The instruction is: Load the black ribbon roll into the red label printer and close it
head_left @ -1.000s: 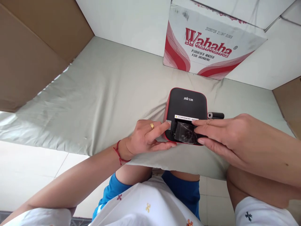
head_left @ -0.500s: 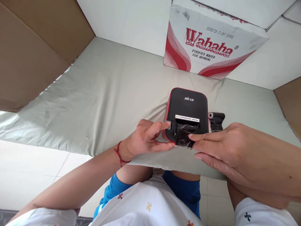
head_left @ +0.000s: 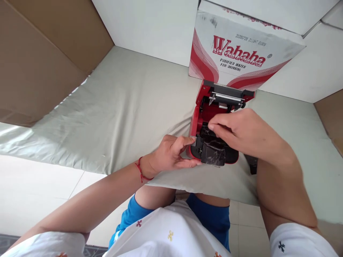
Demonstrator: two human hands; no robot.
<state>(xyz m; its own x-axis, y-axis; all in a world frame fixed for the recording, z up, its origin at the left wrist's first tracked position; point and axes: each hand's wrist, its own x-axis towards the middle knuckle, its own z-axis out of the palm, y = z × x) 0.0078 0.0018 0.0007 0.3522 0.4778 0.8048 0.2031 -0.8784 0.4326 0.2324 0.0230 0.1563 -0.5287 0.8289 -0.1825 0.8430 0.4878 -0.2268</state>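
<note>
A small red and black label printer (head_left: 194,117) sits on the cloth with its lid (head_left: 227,91) raised, showing the roller under it. My left hand (head_left: 175,151) grips the printer's front left corner. One finger lies on the grey side latch (head_left: 193,141) and another is under the front edge. A glossy black film strip (head_left: 213,152) hangs over the printer's front lip. My right hand (head_left: 241,130) reaches into the open bay, its thumb and forefinger pinched at the strip's inner end. The fingertips partly cover what lies in there.
A white and red water carton (head_left: 243,46) stands behind the printer against white panels. A second black piece (head_left: 252,164) lies at the right, partly hidden by my right forearm. Brown cardboard (head_left: 53,64) borders the left. The cloth's front edge (head_left: 171,184) is near my lap.
The printer's lid has swung up and back. My right hand has moved from the strip's front end up into the open bay. My left hand keeps its hold on the corner.
</note>
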